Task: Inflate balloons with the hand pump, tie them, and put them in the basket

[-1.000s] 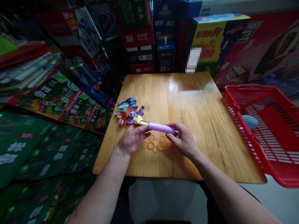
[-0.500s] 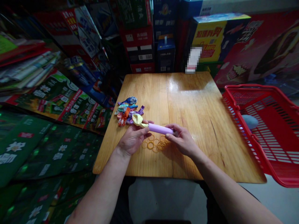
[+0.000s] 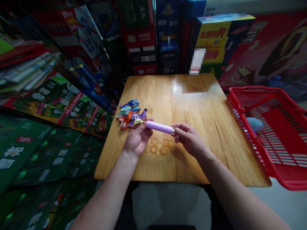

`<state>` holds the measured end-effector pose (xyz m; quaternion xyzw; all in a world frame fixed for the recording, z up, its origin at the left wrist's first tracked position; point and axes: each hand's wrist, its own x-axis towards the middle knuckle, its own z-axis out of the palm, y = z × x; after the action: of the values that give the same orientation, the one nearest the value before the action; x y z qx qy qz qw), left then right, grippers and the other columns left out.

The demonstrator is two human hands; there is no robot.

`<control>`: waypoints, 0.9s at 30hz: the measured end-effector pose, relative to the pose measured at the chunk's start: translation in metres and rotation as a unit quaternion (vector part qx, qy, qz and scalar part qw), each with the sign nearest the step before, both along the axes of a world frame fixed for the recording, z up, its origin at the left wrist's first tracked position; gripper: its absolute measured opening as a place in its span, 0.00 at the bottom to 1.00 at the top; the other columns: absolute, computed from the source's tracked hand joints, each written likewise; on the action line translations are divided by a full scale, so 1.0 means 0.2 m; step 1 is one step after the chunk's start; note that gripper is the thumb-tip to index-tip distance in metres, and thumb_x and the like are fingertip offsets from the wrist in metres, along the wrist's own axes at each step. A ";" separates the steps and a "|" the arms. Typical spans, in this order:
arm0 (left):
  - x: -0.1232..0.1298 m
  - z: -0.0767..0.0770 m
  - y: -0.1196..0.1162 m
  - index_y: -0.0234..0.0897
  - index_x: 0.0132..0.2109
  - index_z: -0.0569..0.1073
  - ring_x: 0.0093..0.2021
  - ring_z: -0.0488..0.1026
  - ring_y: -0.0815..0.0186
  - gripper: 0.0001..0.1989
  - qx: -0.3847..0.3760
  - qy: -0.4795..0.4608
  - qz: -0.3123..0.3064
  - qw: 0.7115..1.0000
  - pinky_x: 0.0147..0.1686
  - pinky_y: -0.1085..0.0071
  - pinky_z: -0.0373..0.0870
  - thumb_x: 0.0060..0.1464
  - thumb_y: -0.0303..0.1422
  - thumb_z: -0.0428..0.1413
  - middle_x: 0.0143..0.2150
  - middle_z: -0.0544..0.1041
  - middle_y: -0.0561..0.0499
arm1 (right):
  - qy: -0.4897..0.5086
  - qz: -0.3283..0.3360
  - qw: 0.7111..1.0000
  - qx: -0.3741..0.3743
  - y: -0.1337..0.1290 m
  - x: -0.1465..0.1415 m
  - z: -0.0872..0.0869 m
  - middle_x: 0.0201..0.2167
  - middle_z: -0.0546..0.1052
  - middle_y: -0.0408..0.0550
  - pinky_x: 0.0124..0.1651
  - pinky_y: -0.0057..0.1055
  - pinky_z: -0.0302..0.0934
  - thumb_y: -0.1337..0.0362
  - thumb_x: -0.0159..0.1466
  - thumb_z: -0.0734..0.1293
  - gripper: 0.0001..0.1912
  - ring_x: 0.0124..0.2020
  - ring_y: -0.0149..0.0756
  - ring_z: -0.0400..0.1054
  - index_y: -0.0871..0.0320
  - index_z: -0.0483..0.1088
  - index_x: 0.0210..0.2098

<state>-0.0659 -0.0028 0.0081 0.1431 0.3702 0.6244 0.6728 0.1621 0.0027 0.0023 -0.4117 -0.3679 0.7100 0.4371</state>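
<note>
Lilac tube [image 3: 159, 126] pinched between our left hand [image 3: 136, 140] and right hand [image 3: 189, 139] above the table [image 3: 203, 105], yellow balloon [image 3: 137, 121] at its tip; flat balloons [image 3: 130, 114] and rubber bands [image 3: 159, 147] remain, one plump balloon [image 3: 254, 124] lies in the basket [image 3: 249, 88].

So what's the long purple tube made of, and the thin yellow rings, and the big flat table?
The pale purple tube looks like smooth plastic, with a soft sheen. The thin amber rings look like rubber bands, slightly see-through, though they're too small to be sure. The honey-coloured table looks like varnished wood: it shows grain lines and a shiny glare.
</note>
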 end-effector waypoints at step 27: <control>-0.11 0.08 0.03 0.37 0.46 0.80 0.44 0.82 0.67 0.09 0.063 -0.034 0.053 0.996 0.32 0.79 0.76 0.58 0.27 0.67 0.49 0.85 0.47 | 0.364 -0.021 0.920 -0.145 0.06 0.11 0.04 0.24 0.70 0.34 0.23 0.17 0.51 0.69 0.67 0.72 0.04 0.18 0.18 0.52 0.58 0.73 0.40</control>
<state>-0.0871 0.0031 0.0250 0.1440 0.3146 0.6855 0.6406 0.1842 0.0149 0.0095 -0.1912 -0.0674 0.8469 0.4915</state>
